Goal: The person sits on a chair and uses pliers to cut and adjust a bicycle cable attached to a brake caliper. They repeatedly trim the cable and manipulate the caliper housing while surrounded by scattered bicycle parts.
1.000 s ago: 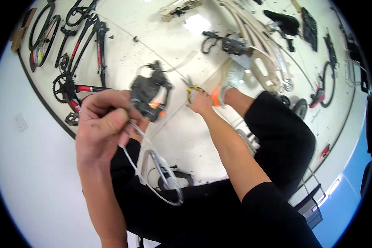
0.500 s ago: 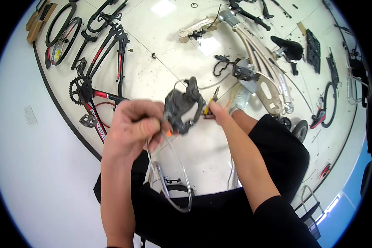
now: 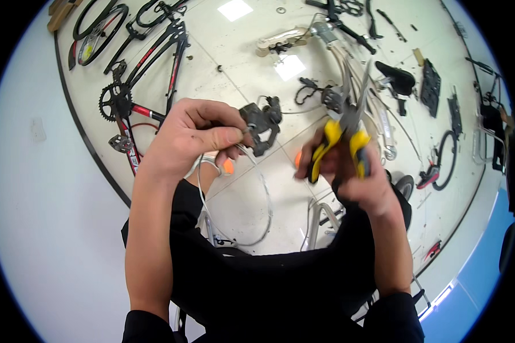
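My left hand (image 3: 197, 134) is closed in a pinch at the edge of a dark grey bike part (image 3: 261, 123), which looks like a brake caliper. A thin pale cable (image 3: 267, 194) runs out from under those fingers and loops down toward my lap. Farther right, my right hand (image 3: 365, 180) grips long-nosed pliers (image 3: 340, 143) by their yellow and black handles. Their jaws are spread and point away from me, apart from the caliper. The fingers around the lower handle are partly blurred.
At the left, a black and red bike frame (image 3: 149, 63) lies on the pale floor, with wheels beyond it. A beige frame (image 3: 386, 131), a black saddle (image 3: 400, 77) and a black wheel (image 3: 405, 186) are on the right. A white wall (image 3: 57, 188) borders the left side.
My right hand has drawn away from the caliper to the right, turning the pliers upright with their jaws apart. The caliper remains at my left hand, shifted slightly up and right.
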A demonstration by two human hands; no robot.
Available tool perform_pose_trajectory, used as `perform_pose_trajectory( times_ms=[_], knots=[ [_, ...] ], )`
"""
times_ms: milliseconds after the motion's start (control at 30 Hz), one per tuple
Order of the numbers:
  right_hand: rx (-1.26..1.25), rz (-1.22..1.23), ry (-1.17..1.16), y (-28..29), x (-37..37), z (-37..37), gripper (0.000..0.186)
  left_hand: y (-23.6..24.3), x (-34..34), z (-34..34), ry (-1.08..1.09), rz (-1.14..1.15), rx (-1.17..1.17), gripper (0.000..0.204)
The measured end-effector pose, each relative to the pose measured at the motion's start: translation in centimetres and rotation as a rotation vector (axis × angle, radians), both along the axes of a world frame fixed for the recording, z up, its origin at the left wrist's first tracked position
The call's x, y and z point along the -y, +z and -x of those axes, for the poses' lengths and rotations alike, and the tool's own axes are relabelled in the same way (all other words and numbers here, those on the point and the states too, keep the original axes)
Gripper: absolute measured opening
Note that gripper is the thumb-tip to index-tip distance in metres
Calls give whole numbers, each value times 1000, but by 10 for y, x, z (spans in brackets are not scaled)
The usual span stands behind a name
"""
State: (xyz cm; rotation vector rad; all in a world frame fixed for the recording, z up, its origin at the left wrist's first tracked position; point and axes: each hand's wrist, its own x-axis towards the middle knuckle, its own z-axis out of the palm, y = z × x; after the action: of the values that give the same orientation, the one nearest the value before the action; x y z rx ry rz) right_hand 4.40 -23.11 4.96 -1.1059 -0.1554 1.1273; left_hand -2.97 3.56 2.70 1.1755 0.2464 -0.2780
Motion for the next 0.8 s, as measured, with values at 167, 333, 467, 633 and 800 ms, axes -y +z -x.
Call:
perform_pose_trajectory(
  times_ms=[167, 333, 467, 633, 800],
  knots=[
    [195, 196, 579, -3, -18, 2, 60, -8, -4, 1, -8, 62, 48, 9],
    [224, 131, 587, -14, -11, 3, 62, -8, -2, -3, -30, 68, 18, 11],
    [258, 144, 629, -15, -13, -3, 66, -5, -2, 0, -9, 45, 42, 11],
    [209, 120, 597, -19, -15, 1, 65, -5, -2, 4, 2, 37, 19, 11],
    [156, 60, 516, -24, -18, 11, 66, -3, -2, 7, -2, 61, 32, 10]
  ],
)
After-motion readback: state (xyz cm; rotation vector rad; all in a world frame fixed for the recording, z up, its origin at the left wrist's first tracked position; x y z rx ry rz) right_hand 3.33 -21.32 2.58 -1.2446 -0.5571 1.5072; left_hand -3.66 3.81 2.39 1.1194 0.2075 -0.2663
